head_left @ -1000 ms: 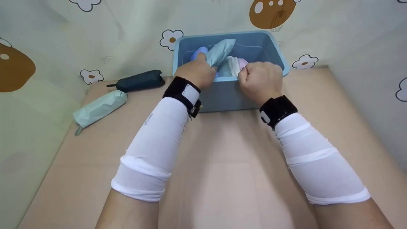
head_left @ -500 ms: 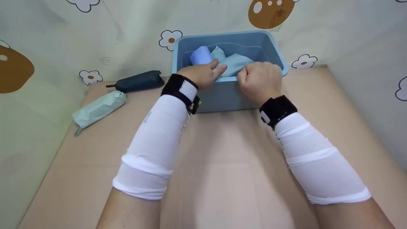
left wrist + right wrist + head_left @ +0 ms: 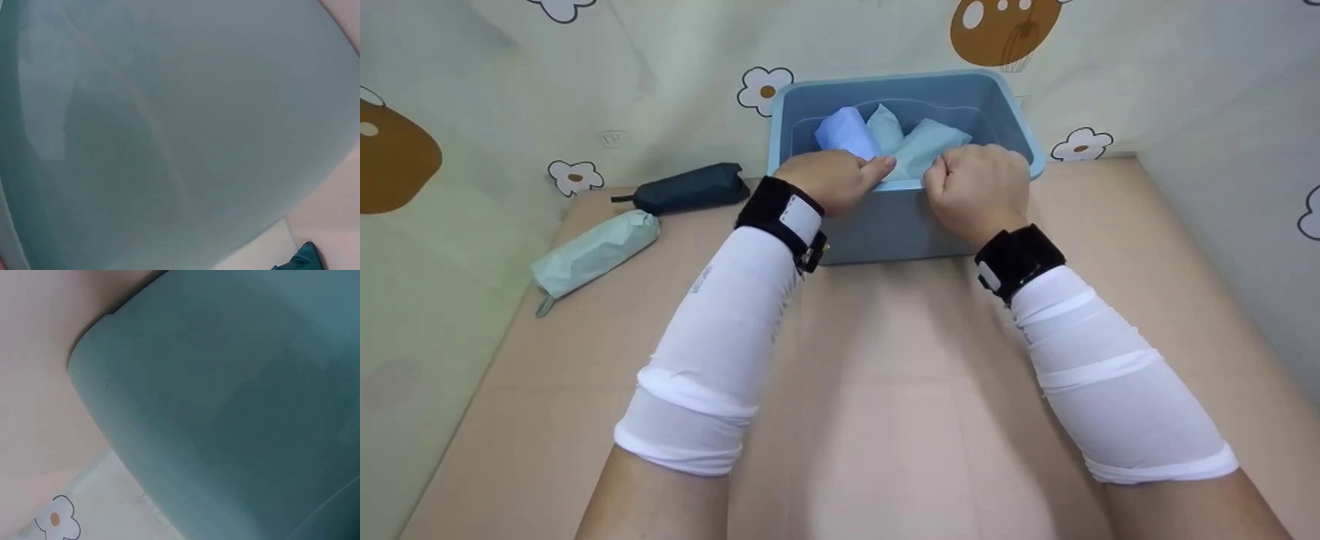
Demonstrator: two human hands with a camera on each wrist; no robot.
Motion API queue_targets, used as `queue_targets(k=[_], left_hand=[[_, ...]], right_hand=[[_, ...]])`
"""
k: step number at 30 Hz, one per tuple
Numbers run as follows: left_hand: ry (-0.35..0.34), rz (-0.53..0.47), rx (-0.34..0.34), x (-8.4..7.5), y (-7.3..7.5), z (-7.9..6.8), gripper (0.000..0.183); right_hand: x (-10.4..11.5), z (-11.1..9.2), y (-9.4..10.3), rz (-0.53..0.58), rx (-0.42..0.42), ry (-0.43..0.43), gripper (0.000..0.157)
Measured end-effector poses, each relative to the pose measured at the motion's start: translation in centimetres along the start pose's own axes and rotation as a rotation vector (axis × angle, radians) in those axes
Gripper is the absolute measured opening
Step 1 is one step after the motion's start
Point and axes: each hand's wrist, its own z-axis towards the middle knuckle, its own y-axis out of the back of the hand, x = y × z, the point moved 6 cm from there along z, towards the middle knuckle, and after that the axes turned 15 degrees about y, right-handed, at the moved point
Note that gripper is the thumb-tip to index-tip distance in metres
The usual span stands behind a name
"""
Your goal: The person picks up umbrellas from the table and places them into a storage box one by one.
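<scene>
In the head view, a blue-grey plastic bin [image 3: 900, 229] stands against the back wall. My right hand [image 3: 986, 187] grips the right part of its front rim, fingers curled over. My left hand [image 3: 825, 178] lies over the rim's left part, fingers bent down over it and thumb pointing right; those fingertips are hidden. Inside, between the hands, show a periwinkle-blue folded umbrella [image 3: 846, 131] and two pale teal ones, a small upright end [image 3: 886, 129] and a larger one [image 3: 934, 141]. The left wrist view is filled by the bin's outer wall [image 3: 197, 129], as is the right wrist view [image 3: 185, 382].
On the table [image 3: 885, 420], left of the bin, lie a dark teal folded umbrella [image 3: 690, 189] and a mint one [image 3: 596, 253] with a loop at its end. A flower-printed wall covering [image 3: 675, 82] rises behind and at both sides.
My left hand let go of a pale teal umbrella, which now lies in the bin over the white and pink things seen before. That hand then settled on the rim. The right hand stayed put.
</scene>
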Motion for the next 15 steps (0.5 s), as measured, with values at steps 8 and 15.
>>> queue_targets(k=[8, 15], left_hand=[[-0.131, -0.046, -0.534, 3.0, -0.5, -2.2, 0.060], [-0.087, -0.189, -0.545, 9.3, -2.1, -2.8, 0.064]], right_hand=[[0.3, 0.1, 0.0, 0.009, 0.004, -0.012, 0.048], [0.1, -0.1, 0.2, 0.011, 0.005, -0.014, 0.048]])
